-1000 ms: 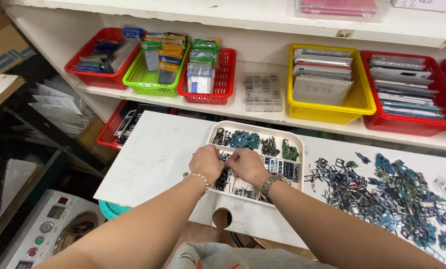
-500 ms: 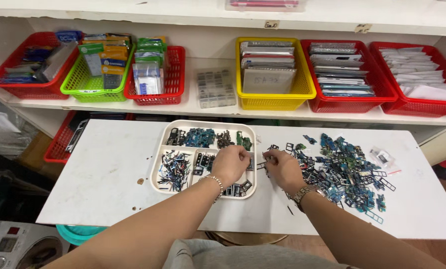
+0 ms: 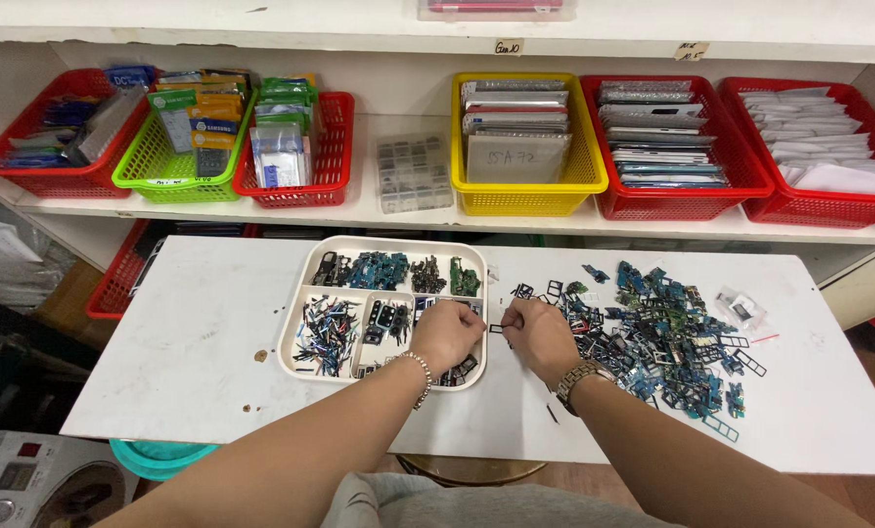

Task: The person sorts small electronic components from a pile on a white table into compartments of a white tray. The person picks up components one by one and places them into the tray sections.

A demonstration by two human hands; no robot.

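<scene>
On a white table (image 3: 183, 332) below a shelf of baskets, we see two bare forearms reaching forward from the bottom edge; the left hand (image 3: 445, 332), with a beaded bracelet at the wrist, rests over the lower right compartment of a cream sorting tray (image 3: 300, 315), its fingers curled inward in a loose fist; we cannot tell what, if anything, they pinch; the right hand (image 3: 538, 335), with a metal wristwatch, sits on the table just beside the tray's right edge, its fingers curled too, the tips pressed together near a small dark frame-shaped part (image 3: 497, 328) lying between the two hands; we cannot tell whether they touch it. The tray holds small dark and blue-green electronic parts sorted into compartments; to the right of the right hand a loose pile of small parts (image 3: 667, 337) spreads across the table, blue-green boards mixed with thin black frames; a small clear bag (image 3: 740, 310) lies at the pile's far edge. On the shelf behind stand a red basket (image 3: 36, 181), a green basket (image 3: 154, 181), another red basket (image 3: 335, 147), a clear compartment box (image 3: 414, 174), a yellow basket (image 3: 530, 196) and two more red ones, all filled with flat packets.
</scene>
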